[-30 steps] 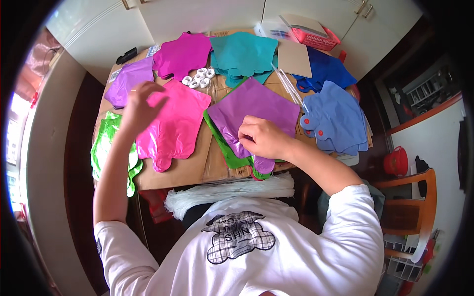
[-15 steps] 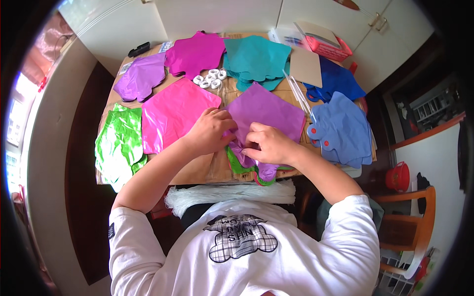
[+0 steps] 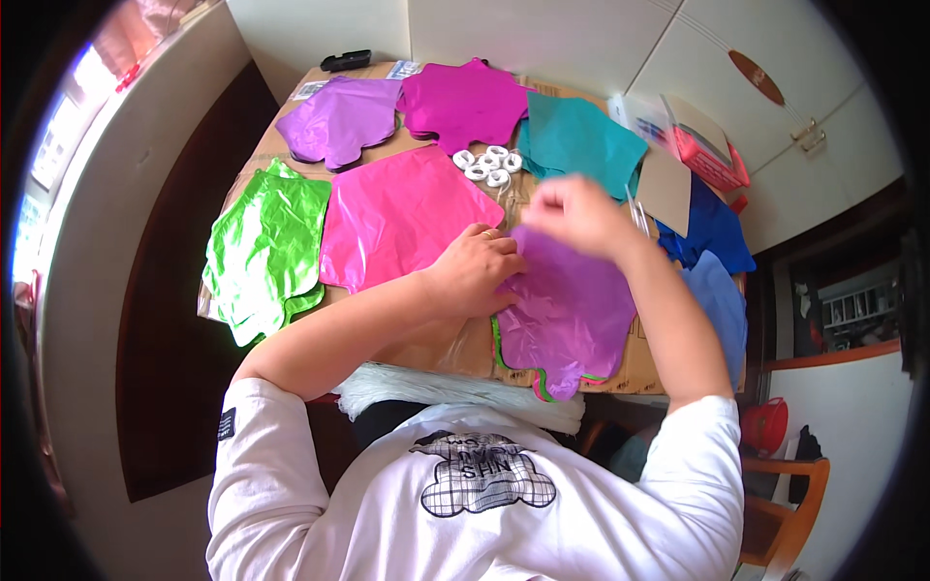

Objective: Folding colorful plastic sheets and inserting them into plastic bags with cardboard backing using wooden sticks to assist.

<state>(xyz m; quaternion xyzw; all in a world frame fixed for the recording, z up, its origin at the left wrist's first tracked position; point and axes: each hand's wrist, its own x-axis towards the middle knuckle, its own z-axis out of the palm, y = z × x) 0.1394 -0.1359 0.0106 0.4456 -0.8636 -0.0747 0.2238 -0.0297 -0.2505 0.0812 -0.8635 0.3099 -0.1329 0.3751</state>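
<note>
A flat purple foil balloon [image 3: 576,310], uninflated and lobed at its near end, lies in front of me. Green and pink edges of other foil pieces peek out beneath it. My left hand [image 3: 477,271] is at its left edge, the bent fingers closed on the film. Above the far part of the balloon is my right hand [image 3: 581,218], slightly blurred, with its fingers curled together. Whatever it may hold is hidden. A pink foil balloon [image 3: 402,218] lies to the left, beyond my left forearm.
Flat foil stacks ring the cardboard-covered table: green [image 3: 271,242], lilac [image 3: 344,118], magenta [image 3: 465,102], teal [image 3: 586,136] and blue [image 3: 717,295]. White ring-shaped rolls [image 3: 496,163] sit mid-table. A red basket [image 3: 712,160] is at the back right; white strands [image 3: 436,392] hang along the near edge.
My right hand has lifted away from the near part of the purple balloon and moved up and right. The purple film lies flatter now. The view has turned somewhat.
</note>
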